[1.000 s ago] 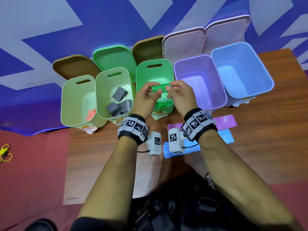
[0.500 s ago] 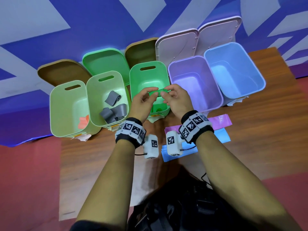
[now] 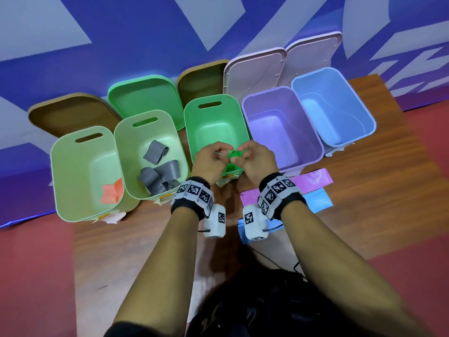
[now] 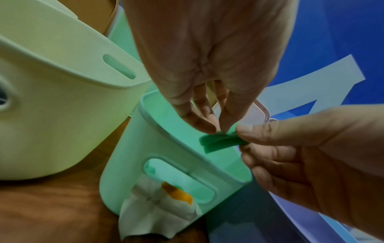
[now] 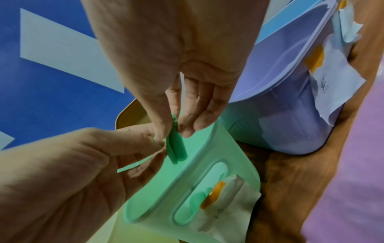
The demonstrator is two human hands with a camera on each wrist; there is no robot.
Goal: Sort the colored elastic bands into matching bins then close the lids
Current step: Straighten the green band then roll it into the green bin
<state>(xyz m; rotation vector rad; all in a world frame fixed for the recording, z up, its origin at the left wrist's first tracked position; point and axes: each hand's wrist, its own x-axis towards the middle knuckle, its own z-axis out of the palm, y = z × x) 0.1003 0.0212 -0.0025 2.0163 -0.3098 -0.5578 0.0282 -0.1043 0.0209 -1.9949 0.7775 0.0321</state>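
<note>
Item: folded green elastic band (image 4: 223, 141), pinched between fingers of left hand (image 3: 210, 161) and right hand (image 3: 255, 160), just above the open mid-green plastic bin (image 3: 194, 132). Handling: both hands should release together, directly below the fingers.

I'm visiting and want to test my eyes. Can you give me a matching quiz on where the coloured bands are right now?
Bands:
1. green band
2. grey bands
3. orange band
4. pink band

Places:
A. leftmost bin
B. on the table
C. pinched by both hands
D. second bin from left

Pairs: 1-C, 2-D, 3-A, 4-B
</note>
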